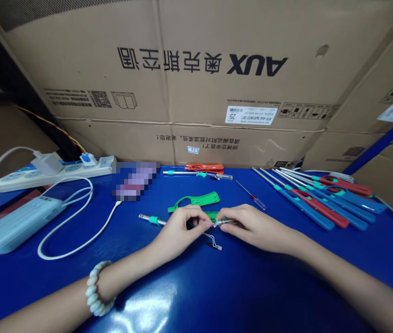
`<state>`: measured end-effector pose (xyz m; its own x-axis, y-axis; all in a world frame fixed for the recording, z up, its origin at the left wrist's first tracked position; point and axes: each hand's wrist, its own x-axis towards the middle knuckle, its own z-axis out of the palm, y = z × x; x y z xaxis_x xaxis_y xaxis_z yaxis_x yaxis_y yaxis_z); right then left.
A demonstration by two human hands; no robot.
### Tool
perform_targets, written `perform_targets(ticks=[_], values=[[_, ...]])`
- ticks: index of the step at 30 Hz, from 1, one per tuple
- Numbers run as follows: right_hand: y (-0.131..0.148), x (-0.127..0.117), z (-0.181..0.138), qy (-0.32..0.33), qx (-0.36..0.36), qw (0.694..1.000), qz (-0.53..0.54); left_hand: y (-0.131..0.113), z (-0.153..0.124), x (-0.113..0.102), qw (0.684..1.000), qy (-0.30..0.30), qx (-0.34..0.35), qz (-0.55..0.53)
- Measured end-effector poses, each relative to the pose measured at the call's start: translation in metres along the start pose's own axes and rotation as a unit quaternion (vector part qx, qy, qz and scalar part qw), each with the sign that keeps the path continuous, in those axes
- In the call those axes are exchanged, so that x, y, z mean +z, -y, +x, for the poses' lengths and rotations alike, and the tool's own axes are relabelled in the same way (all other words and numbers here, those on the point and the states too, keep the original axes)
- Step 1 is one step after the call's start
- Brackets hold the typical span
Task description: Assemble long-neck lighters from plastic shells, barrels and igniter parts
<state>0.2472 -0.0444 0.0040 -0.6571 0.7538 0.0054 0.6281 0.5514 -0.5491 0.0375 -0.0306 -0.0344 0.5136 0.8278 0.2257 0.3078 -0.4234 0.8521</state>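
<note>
My right hand (252, 226) pinches a small cylinder with a metal-looking end (220, 222) between thumb and fingers. Close against its tip, the thumb and fingertips of my left hand (185, 229) are pressed together; what they hold is mostly hidden. A metal lighter tube with a teal collar (153, 220) runs in under my left hand. White wires with a small connector (219, 247) hang out below the fingers. Just beyond my hands lies a green lighter handle shell (201, 200), and another green piece (212, 215) shows between them.
Several long lighters (324, 199) lie at the right. A screwdriver (258, 201), an orange handle shell (205, 168) and another lighter tube (182, 173) lie farther back. At left are a power bank (19, 224), a cable (88, 252) and a power strip (15, 179). A large carton (196, 27) stands behind.
</note>
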Motion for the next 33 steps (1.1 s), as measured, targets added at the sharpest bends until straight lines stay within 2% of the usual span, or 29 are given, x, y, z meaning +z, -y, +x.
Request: perform_targets(ticks=[13,33], values=[[0.0035,0.0029,0.0022,0.007,0.007,0.999,-0.033,-0.0012,-0.0014,0.0022,1.000,-0.005,0.014,0.027],[0.0034,0.0090,0.0049,0.012,0.016,1.000,-0.018,-0.0010,-0.0056,0.0057,0.998,-0.028,0.025,0.043]])
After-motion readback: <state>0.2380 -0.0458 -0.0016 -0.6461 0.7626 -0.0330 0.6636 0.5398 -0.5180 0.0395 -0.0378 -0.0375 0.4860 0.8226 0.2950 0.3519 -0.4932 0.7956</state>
